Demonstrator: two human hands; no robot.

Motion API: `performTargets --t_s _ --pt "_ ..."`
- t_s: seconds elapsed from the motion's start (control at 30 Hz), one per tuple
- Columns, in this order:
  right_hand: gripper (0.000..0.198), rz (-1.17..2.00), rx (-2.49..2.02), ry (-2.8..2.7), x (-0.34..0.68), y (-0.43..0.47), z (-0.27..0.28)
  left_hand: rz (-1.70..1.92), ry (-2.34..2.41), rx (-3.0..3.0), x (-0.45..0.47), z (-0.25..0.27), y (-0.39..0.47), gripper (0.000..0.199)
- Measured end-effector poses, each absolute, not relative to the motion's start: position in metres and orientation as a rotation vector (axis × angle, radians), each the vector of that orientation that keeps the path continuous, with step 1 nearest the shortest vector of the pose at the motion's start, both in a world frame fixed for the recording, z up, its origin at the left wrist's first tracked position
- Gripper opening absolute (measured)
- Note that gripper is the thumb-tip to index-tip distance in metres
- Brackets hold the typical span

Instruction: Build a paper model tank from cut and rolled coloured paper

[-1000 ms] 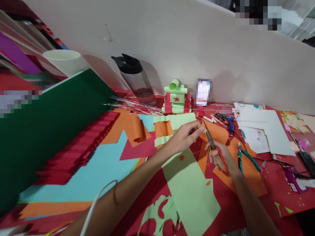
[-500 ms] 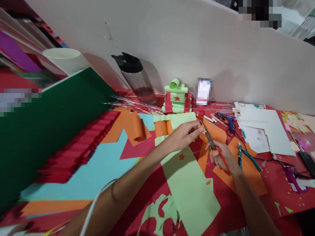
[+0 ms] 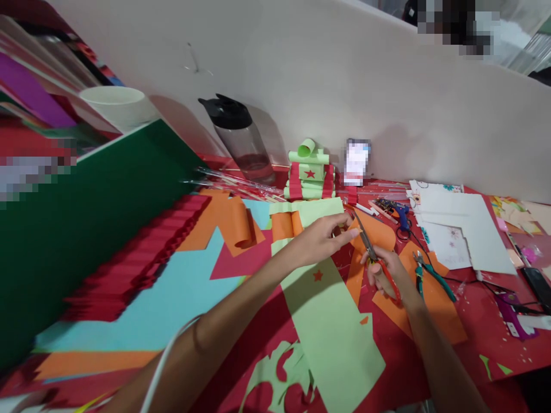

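My right hand (image 3: 383,269) is closed round the red handles of a pair of scissors (image 3: 365,236), whose blades point up and to the left. At the blade tips, my left hand (image 3: 329,235) pinches a small piece of orange paper (image 3: 360,230) between thumb and fingers. Beneath my hands lies a long light green paper strip (image 3: 340,332) with a cut orange star (image 3: 317,276) on it. A larger orange sheet (image 3: 379,226) lies behind the scissors.
Green rolled-paper tubes (image 3: 306,172) are stacked by the wall, beside a phone (image 3: 357,162) and a dark-lidded bottle (image 3: 241,140). Teal pliers (image 3: 434,275) and a blue glue gun (image 3: 403,217) lie right. A dark green board (image 3: 107,212) leans at left; green paper scraps (image 3: 279,373) lie in front.
My left fingers have shifted slightly on the small orange piece, with the thumb straighter. The scissors stay almost in place, and the view has moved very slightly.
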State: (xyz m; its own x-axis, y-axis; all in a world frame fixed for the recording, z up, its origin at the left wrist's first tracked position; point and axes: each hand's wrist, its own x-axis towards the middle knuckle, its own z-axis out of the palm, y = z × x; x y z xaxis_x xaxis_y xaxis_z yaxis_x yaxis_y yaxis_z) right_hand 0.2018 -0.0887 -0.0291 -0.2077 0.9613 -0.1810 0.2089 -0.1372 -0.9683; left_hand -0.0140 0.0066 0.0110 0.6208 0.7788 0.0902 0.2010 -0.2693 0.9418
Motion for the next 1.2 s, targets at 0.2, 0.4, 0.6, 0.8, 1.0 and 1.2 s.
performTargets --t_s 0.2,0.4,0.6,0.8,1.0,1.2 --pt "0.057 1.335 -1.295 -1.422 0.198 -0.09 -0.03 0.84 0.764 1.573 0.002 0.003 -0.004 0.038" --pt "0.055 1.325 -1.275 -1.404 0.196 -0.092 -0.032 1.003 0.701 1.378 0.014 -0.001 -0.014 0.037" --pt "0.052 1.448 -1.233 -1.41 0.198 -0.093 -0.028 1.132 0.76 1.272 0.013 0.007 -0.02 0.029" --pt "0.076 1.667 -1.162 -1.513 0.222 -0.096 -0.004 1.259 0.79 1.303 0.003 0.015 -0.013 0.026" --pt "0.079 1.642 -1.122 -1.565 0.241 -0.098 0.0 1.167 0.783 1.406 0.003 0.017 -0.013 0.03" --pt "0.07 1.673 -1.131 -1.532 0.235 -0.098 -0.002 1.088 0.776 1.368 0.006 0.014 -0.011 0.038"
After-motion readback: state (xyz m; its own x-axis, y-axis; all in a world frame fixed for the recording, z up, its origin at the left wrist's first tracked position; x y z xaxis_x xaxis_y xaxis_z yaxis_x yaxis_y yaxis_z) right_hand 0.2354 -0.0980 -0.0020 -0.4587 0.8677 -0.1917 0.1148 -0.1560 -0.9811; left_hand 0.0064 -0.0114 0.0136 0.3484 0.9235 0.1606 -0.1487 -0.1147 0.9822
